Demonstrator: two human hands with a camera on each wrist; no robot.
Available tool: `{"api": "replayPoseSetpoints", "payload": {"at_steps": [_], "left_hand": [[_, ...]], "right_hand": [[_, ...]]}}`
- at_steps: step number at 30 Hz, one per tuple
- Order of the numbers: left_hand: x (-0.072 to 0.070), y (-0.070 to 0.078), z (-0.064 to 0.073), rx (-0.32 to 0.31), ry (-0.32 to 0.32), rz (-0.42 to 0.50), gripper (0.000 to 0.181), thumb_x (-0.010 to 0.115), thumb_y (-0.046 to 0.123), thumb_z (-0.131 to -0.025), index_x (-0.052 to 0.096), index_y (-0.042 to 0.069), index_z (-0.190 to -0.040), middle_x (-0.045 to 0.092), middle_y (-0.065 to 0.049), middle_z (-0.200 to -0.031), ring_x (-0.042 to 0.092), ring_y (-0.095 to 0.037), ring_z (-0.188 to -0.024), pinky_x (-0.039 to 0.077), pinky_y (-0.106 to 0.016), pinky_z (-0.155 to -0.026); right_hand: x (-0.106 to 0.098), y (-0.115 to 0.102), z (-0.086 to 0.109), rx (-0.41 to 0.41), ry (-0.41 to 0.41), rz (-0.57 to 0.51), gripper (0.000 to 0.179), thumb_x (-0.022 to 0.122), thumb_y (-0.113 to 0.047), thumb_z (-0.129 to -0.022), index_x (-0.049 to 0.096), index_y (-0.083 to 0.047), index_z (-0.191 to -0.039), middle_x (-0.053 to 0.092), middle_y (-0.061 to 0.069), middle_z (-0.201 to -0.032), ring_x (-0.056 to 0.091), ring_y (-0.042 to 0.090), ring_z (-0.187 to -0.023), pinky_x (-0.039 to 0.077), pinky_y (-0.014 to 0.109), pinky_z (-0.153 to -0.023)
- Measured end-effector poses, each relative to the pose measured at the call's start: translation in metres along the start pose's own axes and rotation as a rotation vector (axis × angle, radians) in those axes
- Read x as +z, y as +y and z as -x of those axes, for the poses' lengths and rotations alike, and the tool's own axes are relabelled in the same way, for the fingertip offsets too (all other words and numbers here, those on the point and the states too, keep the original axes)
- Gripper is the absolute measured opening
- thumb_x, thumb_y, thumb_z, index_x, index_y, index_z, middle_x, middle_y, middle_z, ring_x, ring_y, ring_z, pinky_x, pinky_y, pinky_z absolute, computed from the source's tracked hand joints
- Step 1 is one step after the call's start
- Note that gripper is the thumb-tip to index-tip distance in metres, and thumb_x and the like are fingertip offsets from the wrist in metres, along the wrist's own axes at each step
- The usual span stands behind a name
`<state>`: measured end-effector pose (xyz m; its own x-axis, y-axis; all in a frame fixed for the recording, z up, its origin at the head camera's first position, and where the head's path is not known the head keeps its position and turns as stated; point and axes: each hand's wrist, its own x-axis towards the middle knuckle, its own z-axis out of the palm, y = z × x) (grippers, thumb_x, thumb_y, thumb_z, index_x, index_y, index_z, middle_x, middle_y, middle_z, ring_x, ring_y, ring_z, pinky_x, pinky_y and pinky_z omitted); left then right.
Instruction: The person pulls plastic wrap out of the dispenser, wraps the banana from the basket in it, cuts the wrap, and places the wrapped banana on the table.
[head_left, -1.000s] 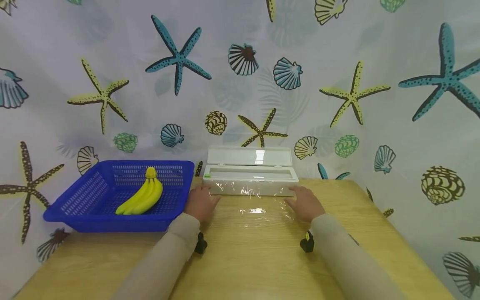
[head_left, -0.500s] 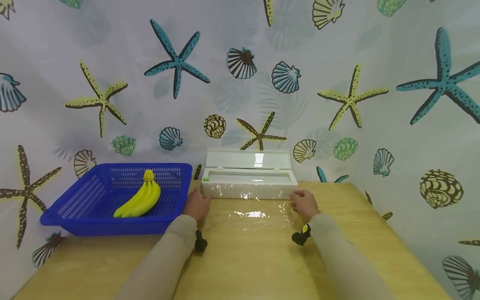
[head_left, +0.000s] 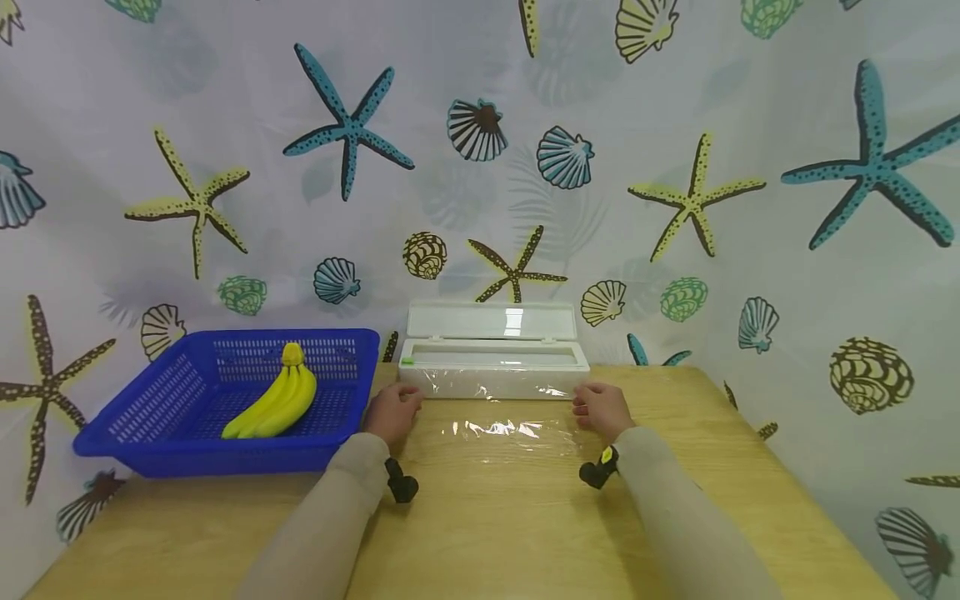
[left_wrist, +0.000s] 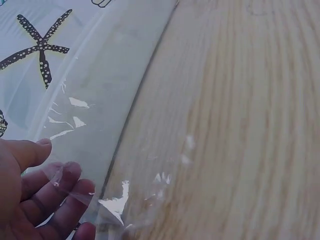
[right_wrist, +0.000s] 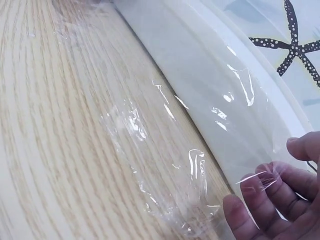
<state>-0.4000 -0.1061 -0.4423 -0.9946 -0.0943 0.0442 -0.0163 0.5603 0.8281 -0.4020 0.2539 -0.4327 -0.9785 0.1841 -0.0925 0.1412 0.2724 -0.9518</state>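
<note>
A white cling film dispenser [head_left: 487, 382] stands at the back of the table with its lid raised. Clear cling film [head_left: 498, 428] hangs over its front and spreads onto the wood, wrinkled and shiny. At the film's left edge is my left hand [head_left: 393, 413]. In the left wrist view, film lies over its loosely bent fingertips [left_wrist: 70, 172], with the thumb apart from them. My right hand [head_left: 603, 410] is at the film's right edge. The right wrist view shows film on its fingertips [right_wrist: 257, 187], the thumb likewise apart.
A blue plastic basket [head_left: 225, 457] stands left of my left hand, holding a bunch of yellow bananas [head_left: 279, 400]. The wooden table [head_left: 480, 533] reaches a curtain [head_left: 465, 192] printed with starfish and shells.
Both hands have drawn slightly inward and their fingers bent at the film's edges. The glossy film on the table has shifted. Dispenser and basket sit a little lower in view as the head camera tilted.
</note>
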Motion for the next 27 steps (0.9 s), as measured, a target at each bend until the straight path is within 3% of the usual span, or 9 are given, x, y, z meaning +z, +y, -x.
{"api": "replayPoseSetpoints", "payload": {"at_steps": [3, 6, 9, 14, 27], "left_hand": [[0.001, 0.000, -0.002, 0.006, 0.030, 0.031, 0.033, 0.060, 0.029, -0.100, 0.069, 0.006, -0.123, 0.075, -0.009, -0.104, 0.069, -0.018, -0.090, 0.057, -0.034, -0.079], [0.001, -0.002, -0.004, -0.008, 0.035, 0.149, 0.030, 0.058, 0.025, -0.102, 0.070, 0.002, -0.117, 0.073, -0.013, -0.096, 0.065, -0.015, -0.076, 0.054, -0.027, -0.065], [0.002, -0.003, -0.005, -0.026, 0.032, 0.304, 0.029, 0.055, 0.020, -0.102, 0.068, -0.003, -0.112, 0.069, -0.015, -0.087, 0.060, -0.013, -0.066, 0.054, -0.024, -0.058], [0.002, -0.001, -0.004, -0.058, 0.034, 0.444, 0.028, 0.055, 0.016, -0.102, 0.066, -0.008, -0.109, 0.063, -0.008, -0.077, 0.061, -0.011, -0.058, 0.059, -0.026, -0.056], [-0.001, 0.009, 0.001, -0.090, 0.003, 0.551, 0.028, 0.061, 0.015, -0.099, 0.066, -0.010, -0.108, 0.063, -0.004, -0.070, 0.065, -0.010, -0.057, 0.061, -0.025, -0.058]], "right_hand": [[0.001, -0.002, 0.000, 0.005, -0.003, -0.001, 0.038, 0.051, -0.023, -0.103, 0.059, 0.006, -0.127, 0.066, 0.015, -0.106, 0.066, 0.015, -0.084, 0.060, 0.026, -0.073], [0.001, -0.002, 0.000, -0.001, -0.009, 0.002, 0.036, 0.051, -0.022, -0.103, 0.060, 0.007, -0.124, 0.064, 0.012, -0.102, 0.065, 0.013, -0.080, 0.060, 0.026, -0.071], [0.000, -0.003, 0.001, -0.014, -0.013, 0.006, 0.034, 0.051, -0.019, -0.103, 0.061, 0.008, -0.120, 0.063, 0.008, -0.093, 0.063, 0.011, -0.074, 0.059, 0.025, -0.066], [-0.002, -0.006, 0.007, -0.035, -0.017, -0.009, 0.031, 0.049, -0.015, -0.103, 0.063, 0.011, -0.114, 0.062, 0.002, -0.079, 0.061, 0.008, -0.068, 0.057, 0.022, -0.061], [-0.015, -0.006, 0.006, -0.024, -0.067, -0.079, 0.036, 0.049, -0.017, -0.105, 0.059, 0.011, -0.126, 0.065, 0.001, -0.085, 0.061, 0.007, -0.072, 0.055, 0.019, -0.063]]}}
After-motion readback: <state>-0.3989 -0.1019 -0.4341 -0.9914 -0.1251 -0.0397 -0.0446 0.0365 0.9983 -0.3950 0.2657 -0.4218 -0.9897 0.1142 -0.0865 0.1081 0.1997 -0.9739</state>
